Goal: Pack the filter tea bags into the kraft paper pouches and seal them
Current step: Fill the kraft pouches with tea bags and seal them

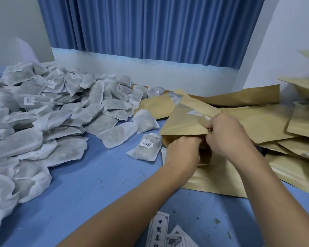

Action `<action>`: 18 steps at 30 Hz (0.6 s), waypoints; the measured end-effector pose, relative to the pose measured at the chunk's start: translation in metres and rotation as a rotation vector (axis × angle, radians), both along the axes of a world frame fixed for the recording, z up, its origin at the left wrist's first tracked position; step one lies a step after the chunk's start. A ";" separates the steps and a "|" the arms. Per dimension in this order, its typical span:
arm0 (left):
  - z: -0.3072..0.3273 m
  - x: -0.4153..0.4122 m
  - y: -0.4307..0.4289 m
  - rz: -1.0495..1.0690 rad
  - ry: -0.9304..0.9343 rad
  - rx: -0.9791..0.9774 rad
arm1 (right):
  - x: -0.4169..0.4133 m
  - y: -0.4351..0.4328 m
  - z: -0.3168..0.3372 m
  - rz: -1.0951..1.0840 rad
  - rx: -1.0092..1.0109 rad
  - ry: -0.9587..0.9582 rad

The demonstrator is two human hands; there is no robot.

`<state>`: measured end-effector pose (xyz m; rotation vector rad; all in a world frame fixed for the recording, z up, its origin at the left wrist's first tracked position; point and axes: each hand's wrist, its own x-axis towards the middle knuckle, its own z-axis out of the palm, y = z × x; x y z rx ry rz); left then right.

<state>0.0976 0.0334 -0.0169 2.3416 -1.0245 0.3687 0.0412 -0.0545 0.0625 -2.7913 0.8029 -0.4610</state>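
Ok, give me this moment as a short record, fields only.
surface: blue table
kraft pouch: mouth open toward the person
left hand: fingers tucked into the mouth, grip hidden
right hand: pinches the upper lip
tea bag pile: heaped on the left
loose tea bag: beside the left hand
spare pouches: stacked on the right
seal: not yet done

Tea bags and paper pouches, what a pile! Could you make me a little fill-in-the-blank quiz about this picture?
1. The heap of tea bags fills the ____ half of the table.
2. The left hand and right hand together make ____ hands holding the kraft pouch.
3. The curtain behind the table is coloured ____.
Missing words: left; two; blue.
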 end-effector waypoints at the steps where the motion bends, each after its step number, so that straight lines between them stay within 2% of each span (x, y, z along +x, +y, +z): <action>1: -0.003 0.002 -0.004 0.021 0.006 0.030 | -0.001 -0.001 0.000 0.002 0.005 -0.009; 5: -0.012 0.012 -0.019 -0.074 0.072 0.208 | -0.003 -0.006 0.000 0.004 0.034 -0.014; 8: 0.005 0.036 -0.034 -0.186 0.168 0.329 | 0.001 0.000 -0.003 0.000 0.020 0.003; 10: 0.008 0.039 -0.041 -0.164 0.301 0.426 | 0.003 0.004 -0.005 -0.020 -0.002 0.007; 11: 0.006 0.034 -0.040 -0.151 0.309 0.423 | 0.004 0.004 -0.006 -0.032 -0.013 0.004; 13: -0.002 0.013 -0.023 -0.163 0.233 0.277 | 0.003 0.003 -0.009 -0.058 -0.028 0.003; 15: -0.008 -0.009 0.002 -0.203 0.047 0.107 | 0.003 0.003 -0.010 -0.091 -0.063 0.005; 17: -0.011 -0.030 0.034 -0.200 -0.216 0.090 | 0.002 0.002 -0.008 -0.121 -0.075 0.000; 18: -0.012 -0.041 0.052 -0.209 -0.251 0.069 | 0.001 0.001 -0.006 -0.128 -0.060 -0.004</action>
